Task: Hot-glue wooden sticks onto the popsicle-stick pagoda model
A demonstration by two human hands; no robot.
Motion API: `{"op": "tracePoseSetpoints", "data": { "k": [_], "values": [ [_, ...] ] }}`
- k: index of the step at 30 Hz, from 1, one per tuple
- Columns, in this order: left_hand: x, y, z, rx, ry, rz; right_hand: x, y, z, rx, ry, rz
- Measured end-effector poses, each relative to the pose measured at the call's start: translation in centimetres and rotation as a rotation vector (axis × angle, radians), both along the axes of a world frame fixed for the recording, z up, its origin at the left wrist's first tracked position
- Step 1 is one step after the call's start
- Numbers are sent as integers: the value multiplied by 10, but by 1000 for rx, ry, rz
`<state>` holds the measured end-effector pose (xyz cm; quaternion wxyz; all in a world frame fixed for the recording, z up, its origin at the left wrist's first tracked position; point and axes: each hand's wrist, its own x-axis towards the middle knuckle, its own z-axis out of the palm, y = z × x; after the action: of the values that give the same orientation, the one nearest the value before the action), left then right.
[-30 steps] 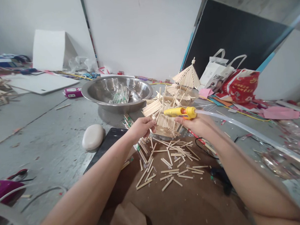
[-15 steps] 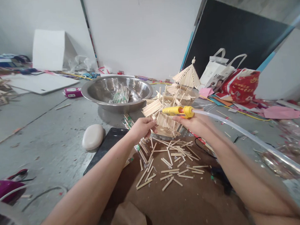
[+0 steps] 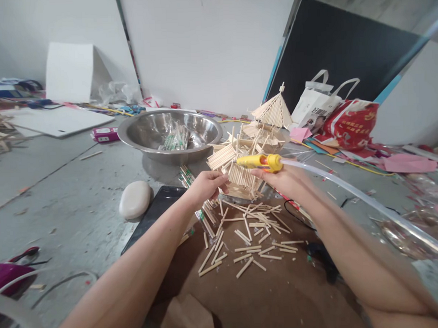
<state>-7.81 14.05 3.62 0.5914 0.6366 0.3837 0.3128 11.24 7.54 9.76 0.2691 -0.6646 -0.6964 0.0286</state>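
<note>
In my right hand (image 3: pixel 272 175) is a yellow hot glue gun (image 3: pixel 253 161) with a long clear glue stick (image 3: pixel 351 192) running out of its back. The gun's nozzle points left, close to a model house of wooden sticks (image 3: pixel 242 176). My left hand (image 3: pixel 209 184) is closed in a pinch at the model's left edge; whatever its fingertips hold is too small to make out. Behind stands a pointed stick roof (image 3: pixel 273 111). Many loose cut sticks (image 3: pixel 250 225) lie scattered on a brown board (image 3: pixel 268 292) in front of the model.
A steel basin (image 3: pixel 171 154) with bagged sticks stands behind my left hand. Left of the board are a black phone-like slab (image 3: pixel 152 213) and a white rounded case (image 3: pixel 135 199). Bags (image 3: pixel 351 124) and coloured paper (image 3: pixel 409 163) lie right. Wrapped sticks (image 3: pixel 205 215) lie beside my left wrist.
Almost nothing differs. Both hands stay at the model, with the glue gun in the same place; the whole view has shifted very slightly.
</note>
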Motion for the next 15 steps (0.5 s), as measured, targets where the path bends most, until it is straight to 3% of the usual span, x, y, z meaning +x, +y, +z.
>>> {"op": "tracePoseSetpoints", "data": {
  "k": [15],
  "values": [
    [-1, 0, 0, -12, -11, -15, -3, -2, 1, -3, 59, 22]
  ]
}}
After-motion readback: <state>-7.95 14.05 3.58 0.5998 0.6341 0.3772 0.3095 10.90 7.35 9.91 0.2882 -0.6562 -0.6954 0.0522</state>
